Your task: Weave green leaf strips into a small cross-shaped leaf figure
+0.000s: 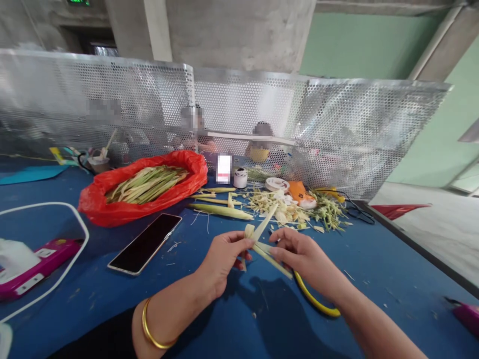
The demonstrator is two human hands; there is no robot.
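My left hand (pixel 226 252) pinches a folded bundle of pale green leaf strips (pixel 264 224) between thumb and fingers. Several strip ends stick out of the crossing, one up to the right and one down to the right. My right hand (pixel 299 252) closes thumb and index finger on a short strip end beside the fold. Beneath the right wrist, a yellow curved band (pixel 316 300) lies on the blue table (pixel 224 329), partly hidden by the hand. Whole pale husks (pixel 222 211) lie just beyond the left hand.
A red plastic bag (pixel 179 192) of long leaves stands back left, near a dark phone (pixel 145 244). Scraps (pixel 284 209), a tape roll (pixel 277 184) and an orange packet (pixel 298 192) lie ahead. A magenta power strip (pixel 37 267) sits left; a perforated metal screen (pixel 239 99) borders the back.
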